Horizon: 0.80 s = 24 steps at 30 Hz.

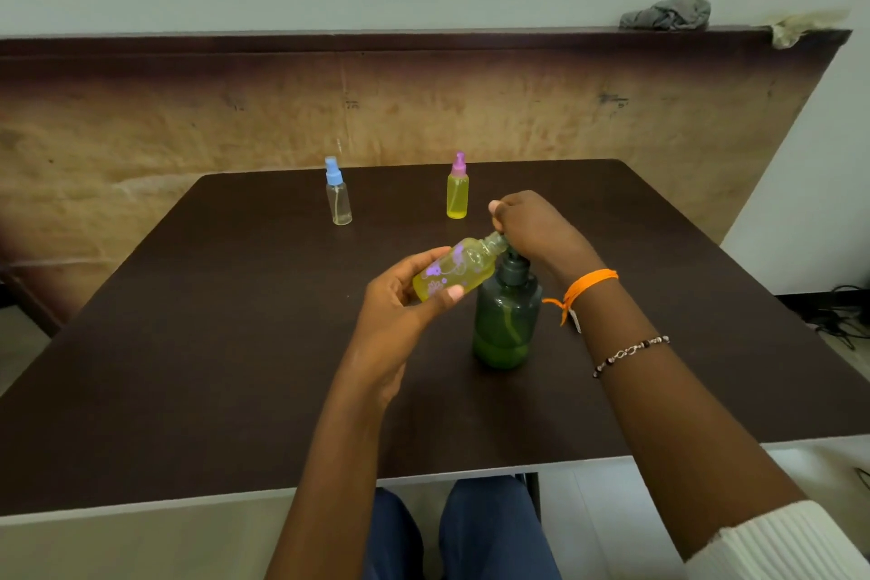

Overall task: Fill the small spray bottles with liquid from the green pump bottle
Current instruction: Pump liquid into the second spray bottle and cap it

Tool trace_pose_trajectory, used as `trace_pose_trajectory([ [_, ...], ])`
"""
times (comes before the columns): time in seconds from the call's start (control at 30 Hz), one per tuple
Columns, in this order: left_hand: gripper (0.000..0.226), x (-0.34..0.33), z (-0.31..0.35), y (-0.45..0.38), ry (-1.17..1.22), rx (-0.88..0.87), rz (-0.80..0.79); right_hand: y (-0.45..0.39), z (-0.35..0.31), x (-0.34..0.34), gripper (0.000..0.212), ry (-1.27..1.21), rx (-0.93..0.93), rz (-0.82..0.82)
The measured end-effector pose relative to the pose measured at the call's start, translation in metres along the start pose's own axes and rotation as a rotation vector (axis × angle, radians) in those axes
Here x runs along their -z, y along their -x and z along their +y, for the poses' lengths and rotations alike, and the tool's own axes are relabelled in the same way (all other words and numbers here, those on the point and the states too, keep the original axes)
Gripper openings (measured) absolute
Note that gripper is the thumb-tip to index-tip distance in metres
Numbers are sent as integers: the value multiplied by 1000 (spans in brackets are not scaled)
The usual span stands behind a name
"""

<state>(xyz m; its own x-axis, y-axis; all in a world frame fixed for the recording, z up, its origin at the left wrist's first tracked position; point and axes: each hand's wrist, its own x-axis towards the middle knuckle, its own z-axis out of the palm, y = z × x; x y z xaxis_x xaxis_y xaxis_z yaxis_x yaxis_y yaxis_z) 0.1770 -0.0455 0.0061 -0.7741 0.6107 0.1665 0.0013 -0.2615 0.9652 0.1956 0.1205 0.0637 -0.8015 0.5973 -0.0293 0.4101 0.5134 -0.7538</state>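
Table [235, 367]: pump bottle [506, 320] stood at centre.
Held bottle [454, 271]: nearly full, tilted, gripped by left hand [400, 301]; neck worked by curled right hand [532, 226].
Pink bottle [457, 193]: filled, at 12 o'clock.
Blue bottle [338, 198]: unfilled, at 11 o'clock.

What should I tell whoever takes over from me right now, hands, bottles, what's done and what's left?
Left hand holds the open bottle tilted, its neck at the pump spout.
Right hand sits on the pump head of the green bottle, which stands mid-table and is roughly a third full.
Pink-capped bottle at the back: full and capped.
Blue-capped bottle at the back left: looks empty.
Left to do: finish and cap the held bottle, whose cap is not in sight, then fill the blue one.
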Motion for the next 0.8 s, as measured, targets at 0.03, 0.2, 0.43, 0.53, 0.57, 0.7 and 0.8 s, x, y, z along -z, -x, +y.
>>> trace_pose_trajectory([
  [0.03,38,0,1,0,2,-2,-4,0,-2,2,41,9,7,-9],
  [0.2,38,0,-2,-1,2,6,-6,-2,0,-1,40,30,-12,-31],
  [0.43,38,0,-2,0,3,19,3,-1,1,-2,40,64,-29,24],
  [0.53,39,0,2,-1,2,4,0,-1,-5,3,35,121,-14,60],
  [0.57,40,-1,3,-1,6,1,0,-1,-5,3,35,116,-7,69],
  [0.7,40,0,-3,-1,17,7,20,-2,4,-3,36,23,-7,97],
  [0.8,39,-1,-6,0,30,9,24,-1,6,-6,39,15,-8,96],
])
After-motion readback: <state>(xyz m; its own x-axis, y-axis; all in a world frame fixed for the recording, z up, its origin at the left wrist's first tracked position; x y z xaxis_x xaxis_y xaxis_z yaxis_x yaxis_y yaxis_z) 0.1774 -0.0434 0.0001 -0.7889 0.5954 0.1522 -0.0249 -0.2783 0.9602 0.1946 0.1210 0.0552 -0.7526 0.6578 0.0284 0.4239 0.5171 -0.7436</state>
